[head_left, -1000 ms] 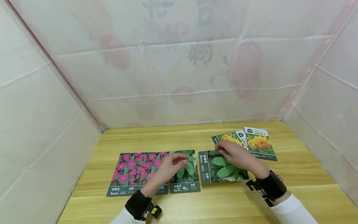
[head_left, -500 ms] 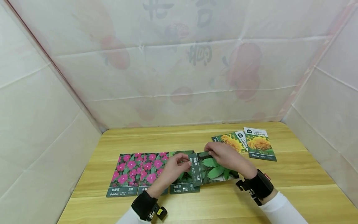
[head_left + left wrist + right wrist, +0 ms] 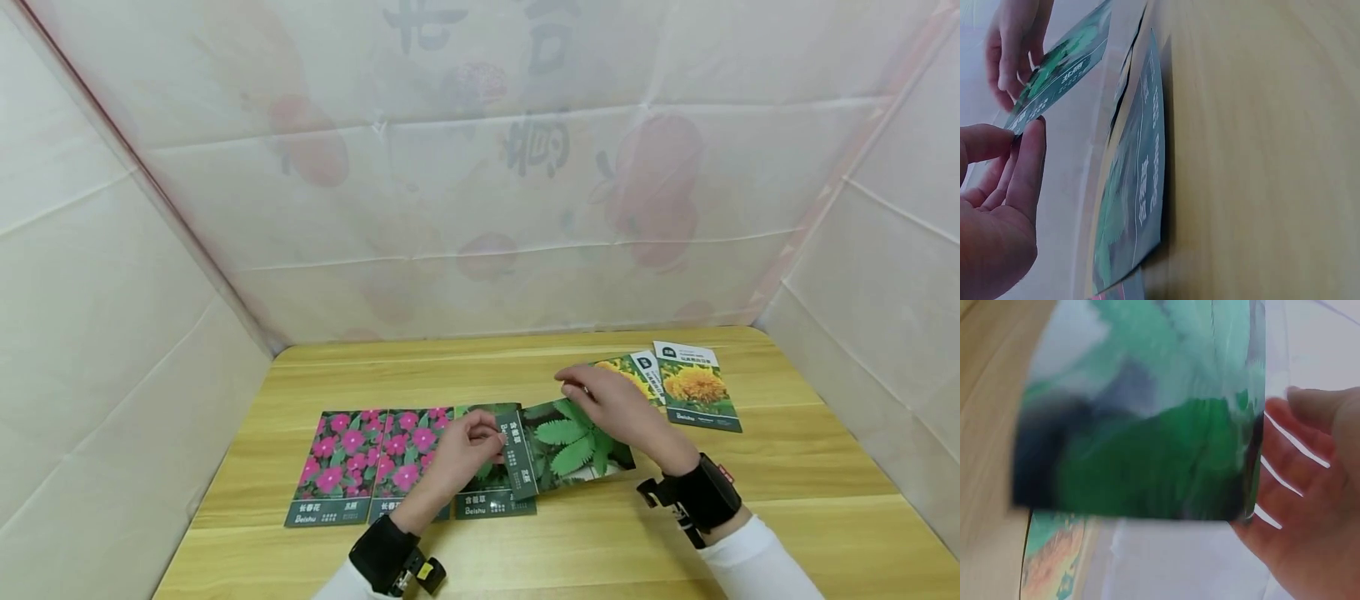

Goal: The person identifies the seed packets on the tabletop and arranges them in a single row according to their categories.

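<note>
My left hand [image 3: 461, 454] pinches the dark label end of a green-leaf seed packet [image 3: 573, 442] between thumb and fingers. The packet is turned sideways and raised above the table in the left wrist view. My right hand [image 3: 618, 412] is at its upper right edge; in the right wrist view the thumb stands apart from the packet and loosely extended fingers [image 3: 1294, 465] pass beside and behind it. Below the left hand lies a matching green-leaf packet [image 3: 491, 505], partly covered. Two pink-flower packets [image 3: 341, 458] continue the row leftward, the second one [image 3: 408, 433] partly behind my hand.
Two yellow-flower seed packets lie at the back right of the wooden table [image 3: 600, 550]: one upright [image 3: 693, 387], the other tilted [image 3: 648, 375] and partly hidden by my right hand. Pale printed sheeting [image 3: 450, 208] walls the table at the back and sides.
The green-leaf packet has moved left, overlapping its match in the head view. My left hand has taken hold of its label end, and my right fingers have come off its top edge.
</note>
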Demonstrator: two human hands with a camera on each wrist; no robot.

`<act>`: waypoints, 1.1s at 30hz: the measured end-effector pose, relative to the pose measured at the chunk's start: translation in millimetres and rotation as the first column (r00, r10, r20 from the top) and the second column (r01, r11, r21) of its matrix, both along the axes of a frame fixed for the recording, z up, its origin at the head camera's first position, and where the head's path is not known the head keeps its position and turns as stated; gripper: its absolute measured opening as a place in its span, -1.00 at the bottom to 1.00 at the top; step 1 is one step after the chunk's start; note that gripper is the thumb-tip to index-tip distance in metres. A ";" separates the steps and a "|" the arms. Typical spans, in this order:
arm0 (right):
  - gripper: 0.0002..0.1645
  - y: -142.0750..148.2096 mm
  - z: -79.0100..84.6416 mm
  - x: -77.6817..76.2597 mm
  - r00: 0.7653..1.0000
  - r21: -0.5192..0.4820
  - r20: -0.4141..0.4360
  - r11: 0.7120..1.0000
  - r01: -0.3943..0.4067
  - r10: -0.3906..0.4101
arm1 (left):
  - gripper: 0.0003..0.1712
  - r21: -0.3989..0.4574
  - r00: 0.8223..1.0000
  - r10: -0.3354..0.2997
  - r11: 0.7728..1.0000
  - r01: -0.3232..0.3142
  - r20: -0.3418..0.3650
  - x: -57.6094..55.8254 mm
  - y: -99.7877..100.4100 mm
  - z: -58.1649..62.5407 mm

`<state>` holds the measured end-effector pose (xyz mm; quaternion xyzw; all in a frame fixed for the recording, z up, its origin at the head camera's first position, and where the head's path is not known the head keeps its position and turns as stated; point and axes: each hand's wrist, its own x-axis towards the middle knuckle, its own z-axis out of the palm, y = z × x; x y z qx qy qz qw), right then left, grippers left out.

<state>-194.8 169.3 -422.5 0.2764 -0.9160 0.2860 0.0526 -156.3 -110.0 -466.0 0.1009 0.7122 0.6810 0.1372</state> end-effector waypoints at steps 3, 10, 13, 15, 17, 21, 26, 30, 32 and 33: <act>-0.61 7.5 0.9 0.0 0.998 -0.057 -0.037 0.997 0.052 -0.054 | -0.71 0.012 1.000 0.019 1.000 -0.019 0.009 1.9 -4.3 -0.5; -0.57 19.0 -4.8 0.7 0.979 -0.179 -0.125 0.974 0.139 -0.163 | -0.65 0.027 0.998 0.056 0.998 -0.057 0.041 2.7 -12.3 0.2; -0.54 23.4 -12.5 0.6 0.971 -0.228 -0.105 0.956 0.186 -0.214 | -0.58 0.037 0.996 0.062 0.997 -0.065 0.058 2.6 -13.9 -0.2; -0.53 30.8 -30.9 -6.3 0.966 -0.251 -0.101 0.945 0.208 -0.239 | -0.55 0.050 0.995 0.072 0.996 -0.076 0.072 2.3 -14.5 -1.0; -0.52 43.9 -65.5 -21.8 0.961 -0.281 -0.112 0.935 0.215 -0.254 | -0.56 0.068 0.993 0.083 0.994 -0.090 0.088 1.8 -14.9 -1.6; -0.53 58.1 -109.7 -41.6 0.944 -0.301 -0.105 0.915 0.270 -0.313 | -0.65 0.105 0.987 0.114 0.986 -0.126 0.117 0.6 -13.9 -1.3; -0.49 35.9 -61.0 -12.0 0.941 -0.319 0.075 0.887 0.335 -0.329 | -0.72 0.152 0.978 0.136 0.975 -0.160 0.158 1.6 -11.6 -0.6; -0.56 17.7 -34.6 2.9 0.939 -0.360 0.178 0.868 0.341 -0.295 | -0.73 0.184 0.974 0.155 0.965 -0.185 0.168 2.5 -7.8 -0.1; -0.60 12.6 -34.5 3.3 0.939 -0.404 0.234 0.853 0.330 -0.252 | -0.74 0.203 0.971 0.168 0.958 -0.201 0.167 2.4 -5.3 -0.2; -0.61 9.8 -35.1 3.6 0.936 -0.434 0.267 0.839 0.329 -0.229 | -0.75 0.212 0.970 0.176 0.954 -0.210 0.168 2.3 -4.1 -0.2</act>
